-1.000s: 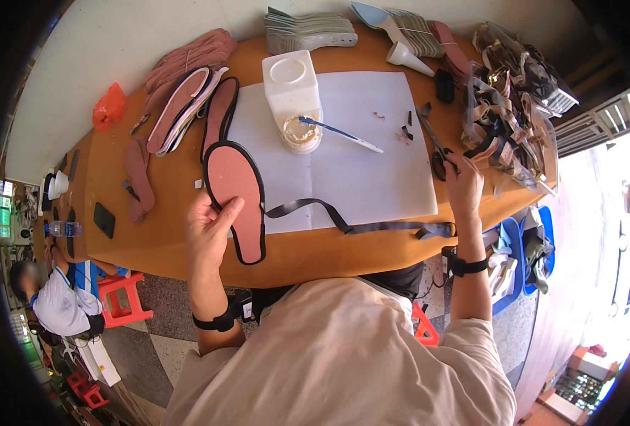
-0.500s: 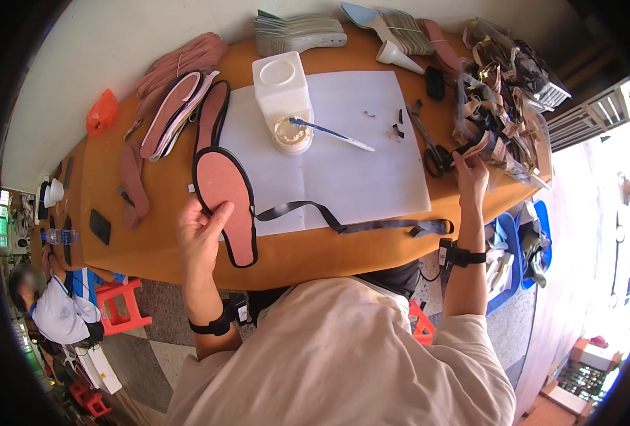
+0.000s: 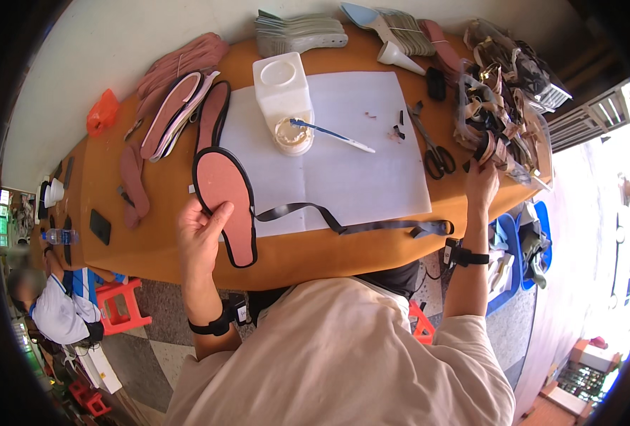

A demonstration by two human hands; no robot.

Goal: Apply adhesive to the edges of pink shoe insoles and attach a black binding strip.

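Observation:
My left hand pinches the narrow end of a pink insole with black edging, thumb on top and fingers beneath. From the insole's edge a long black strip trails right across the white paper and the table. My right hand is at the near side of a clear plastic bin heaped with beige, pink and black strips. Its fingers are closed by a dark and pinkish strip; what they grip is partly hidden.
Scissors lie left of the bin. A white glue bottle and a blue-and-white brush rest on white paper. Insole stacks line the back. A phone lies at left, near a seated person.
My right hand has moved right, away from the scissors and against the bin; the pinkish strip it held up is no longer distinct. My left hand and the insole stay put.

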